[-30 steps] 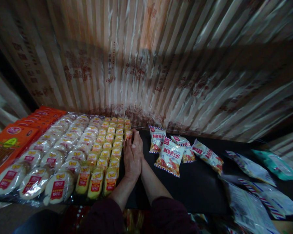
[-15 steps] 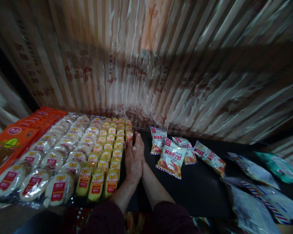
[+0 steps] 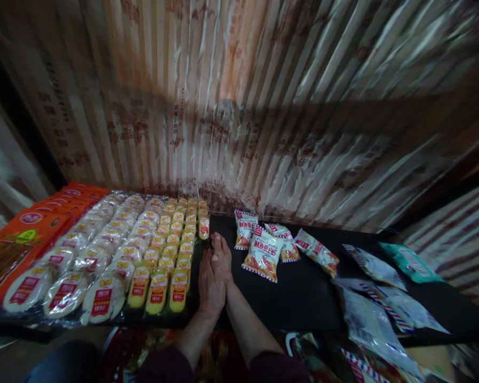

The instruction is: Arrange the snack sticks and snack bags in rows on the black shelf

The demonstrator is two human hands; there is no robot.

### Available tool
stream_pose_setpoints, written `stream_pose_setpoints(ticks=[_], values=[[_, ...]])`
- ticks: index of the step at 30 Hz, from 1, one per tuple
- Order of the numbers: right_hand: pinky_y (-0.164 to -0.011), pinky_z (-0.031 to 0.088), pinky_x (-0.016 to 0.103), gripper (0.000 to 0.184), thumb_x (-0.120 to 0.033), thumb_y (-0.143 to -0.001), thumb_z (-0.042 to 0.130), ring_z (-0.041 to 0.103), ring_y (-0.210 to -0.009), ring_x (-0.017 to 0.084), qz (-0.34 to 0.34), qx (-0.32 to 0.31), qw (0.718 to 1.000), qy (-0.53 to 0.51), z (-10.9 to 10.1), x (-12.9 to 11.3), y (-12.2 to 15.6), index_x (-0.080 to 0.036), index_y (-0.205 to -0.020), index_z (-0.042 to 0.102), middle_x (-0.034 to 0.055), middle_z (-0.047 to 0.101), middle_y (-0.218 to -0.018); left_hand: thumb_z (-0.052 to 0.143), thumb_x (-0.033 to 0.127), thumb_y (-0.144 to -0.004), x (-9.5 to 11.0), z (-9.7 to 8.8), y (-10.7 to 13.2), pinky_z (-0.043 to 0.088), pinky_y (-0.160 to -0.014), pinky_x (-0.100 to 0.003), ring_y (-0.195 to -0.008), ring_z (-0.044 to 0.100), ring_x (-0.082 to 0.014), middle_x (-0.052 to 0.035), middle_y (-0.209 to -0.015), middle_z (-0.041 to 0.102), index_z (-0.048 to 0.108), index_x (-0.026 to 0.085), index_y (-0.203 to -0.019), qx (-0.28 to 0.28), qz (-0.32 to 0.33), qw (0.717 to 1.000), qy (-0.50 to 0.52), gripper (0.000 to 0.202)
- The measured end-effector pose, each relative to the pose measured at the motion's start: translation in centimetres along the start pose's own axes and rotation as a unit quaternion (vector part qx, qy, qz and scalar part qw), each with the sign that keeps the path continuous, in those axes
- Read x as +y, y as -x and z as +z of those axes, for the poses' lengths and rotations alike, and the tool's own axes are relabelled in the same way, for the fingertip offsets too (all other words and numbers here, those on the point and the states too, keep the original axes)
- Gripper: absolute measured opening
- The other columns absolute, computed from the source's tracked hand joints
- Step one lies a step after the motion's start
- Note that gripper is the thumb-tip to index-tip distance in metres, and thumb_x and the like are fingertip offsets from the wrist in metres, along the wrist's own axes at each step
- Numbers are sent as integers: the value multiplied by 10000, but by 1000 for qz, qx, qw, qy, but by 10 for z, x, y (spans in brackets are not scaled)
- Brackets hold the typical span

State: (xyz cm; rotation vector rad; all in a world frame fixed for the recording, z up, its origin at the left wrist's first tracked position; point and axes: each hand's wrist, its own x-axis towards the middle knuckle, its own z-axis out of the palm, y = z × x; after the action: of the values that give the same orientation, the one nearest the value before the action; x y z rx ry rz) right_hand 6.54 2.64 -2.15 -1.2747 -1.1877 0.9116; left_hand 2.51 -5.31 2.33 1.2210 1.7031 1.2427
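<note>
My left hand and my right hand lie side by side on the black shelf, fingers stretched flat, holding nothing. They press against the right edge of the rows of small yellow snack packs. Left of those are rows of round white rice-cracker packs. A loose heap of white and red snack bags lies just right of my hands.
Orange flat boxes stand at the far left. More clear and teal bags are scattered on the right end of the shelf. A pleated, printed curtain hangs behind the shelf. Packets lie below the front edge.
Both hands have slid back along the yellow packs toward the shelf's front edge, still pressed together. The view has pulled back and tilted a little.
</note>
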Motion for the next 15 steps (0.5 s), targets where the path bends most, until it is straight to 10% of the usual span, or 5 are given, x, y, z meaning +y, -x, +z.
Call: stream_pose_setpoints(ticks=[15], values=[[-844, 487, 314, 255, -365, -805, 470, 658, -890, 190, -11, -29, 999, 32, -26, -33, 124, -194, -915, 624, 59, 710, -908, 224, 353, -919, -29, -57, 97, 422, -997, -399, -1099, 572, -212, -154, -1153, 638, 592, 113, -1148, -59, 121, 991, 7, 494]])
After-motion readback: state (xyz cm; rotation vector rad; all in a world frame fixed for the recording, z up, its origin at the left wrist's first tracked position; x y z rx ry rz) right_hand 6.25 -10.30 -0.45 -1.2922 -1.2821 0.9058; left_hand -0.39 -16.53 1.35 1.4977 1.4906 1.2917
